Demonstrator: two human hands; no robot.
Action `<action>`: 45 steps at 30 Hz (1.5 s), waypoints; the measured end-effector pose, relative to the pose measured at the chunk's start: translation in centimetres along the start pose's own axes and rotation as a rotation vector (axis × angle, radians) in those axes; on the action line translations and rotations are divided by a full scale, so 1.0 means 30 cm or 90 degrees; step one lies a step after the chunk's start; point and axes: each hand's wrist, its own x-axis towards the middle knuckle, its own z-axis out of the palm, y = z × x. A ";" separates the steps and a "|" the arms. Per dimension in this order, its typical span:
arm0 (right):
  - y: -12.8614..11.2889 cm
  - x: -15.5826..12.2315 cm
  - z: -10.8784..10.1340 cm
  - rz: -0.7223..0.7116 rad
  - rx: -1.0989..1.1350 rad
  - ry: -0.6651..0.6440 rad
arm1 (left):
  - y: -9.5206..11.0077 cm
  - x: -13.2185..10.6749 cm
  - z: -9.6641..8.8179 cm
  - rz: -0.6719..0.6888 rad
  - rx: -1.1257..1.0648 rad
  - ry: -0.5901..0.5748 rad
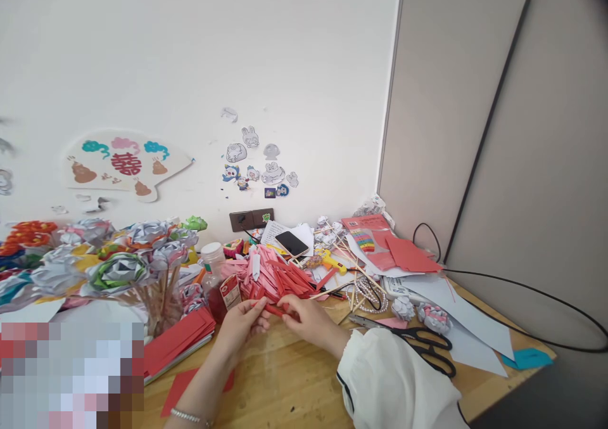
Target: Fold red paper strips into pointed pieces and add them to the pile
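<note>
Between my two hands, above the wooden table, is a narrow folded strip of red paper (274, 310). My left hand (247, 322) pinches its left end, and my right hand (300, 318) grips the right end with bent fingers. Just behind them lies a heap of pink and red folded paper strips (270, 270). A small red box (230, 293) and a clear jar with a white lid (212, 270) stand left of the heap. Red paper sheets (180, 343) are stacked beside my left forearm, with another red sheet (183, 388) partly under it.
Black-handled scissors (422, 340) lie right of my right hand. Behind are a yellow glue gun (331, 262), a phone (291, 244), wooden sticks and bead strings (368, 294). Paper flowers (118, 270) crowd the left. White sheets (475, 315) and a black cable (522, 282) reach the right edge.
</note>
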 end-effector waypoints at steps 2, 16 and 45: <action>0.000 0.002 0.014 -0.002 0.034 0.009 | -0.001 0.000 0.001 0.008 0.017 0.000; 0.002 0.023 0.013 0.022 0.206 0.119 | 0.006 -0.010 0.011 0.070 -0.022 -0.057; 0.040 0.031 0.081 0.165 0.527 0.020 | -0.025 -0.015 0.054 0.129 0.224 -0.026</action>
